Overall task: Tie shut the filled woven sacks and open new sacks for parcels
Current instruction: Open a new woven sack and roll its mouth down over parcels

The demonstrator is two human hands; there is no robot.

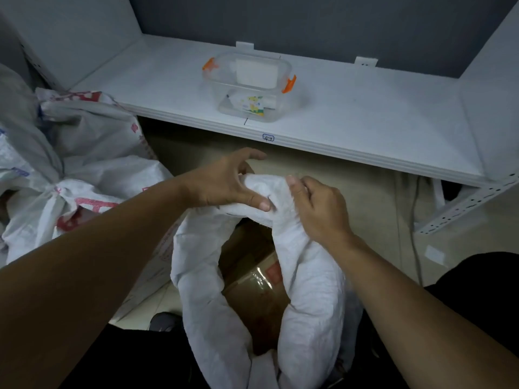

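White woven sack (309,290) stood at 6 o'clock, mouth open, brown cardboard parcel (252,279) inside. Left hand (224,182) and right hand (318,210) each gripped its rolled far rim. At 12 o'clock, clear orange-clipped plastic box (248,88) sat on white shelf (365,113)

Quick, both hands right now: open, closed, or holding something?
Left hand: pinching the sack at its rolled rim.
Right hand: closed on the same rim.
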